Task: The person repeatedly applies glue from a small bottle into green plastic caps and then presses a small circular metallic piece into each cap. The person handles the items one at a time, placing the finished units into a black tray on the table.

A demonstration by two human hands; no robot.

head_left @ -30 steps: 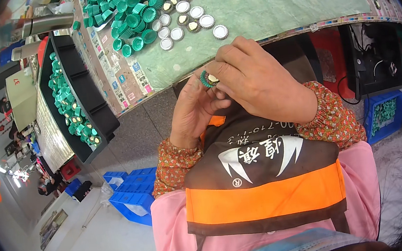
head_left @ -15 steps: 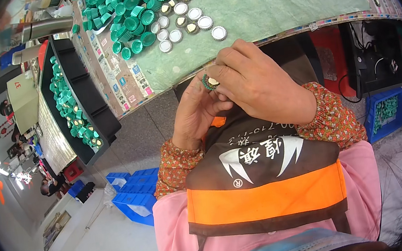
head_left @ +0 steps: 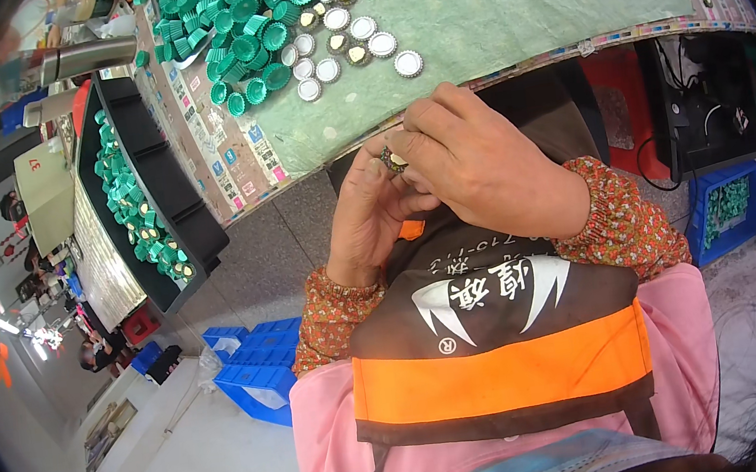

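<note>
Green at its edge and dark inside, a small cup [head_left: 393, 159] is held up between the two hands, in front of the near edge of the counter [head_left: 539, 8] and above the lap. Its open face is turned up toward the camera, with a touch of cream shown; being squat and partly covered, it is given no clear long axis that can be told. Its left side is gripped by the left hand [head_left: 363, 205], whose thumb and forefinger are closed on it. Its right side is covered by the bent fingers of the right hand [head_left: 482, 163], which are bunched together; whether they are clamped on it or only laid against it cannot be told.

On the counter, a heap of green cups [head_left: 247, 46] is spread at the left, and white round caps [head_left: 409, 64] are scattered beside it, some dark, cream-centred pieces [head_left: 357, 55] among them. More green cups are held in a black tray [head_left: 166, 162] to the left.

White characters and a horn-shaped mark are printed on the brown apron [head_left: 506, 380], which is crossed by an orange band. Small coloured labels are printed along the paper strip [head_left: 235, 164] at the counter's left edge, too small to be read.
</note>
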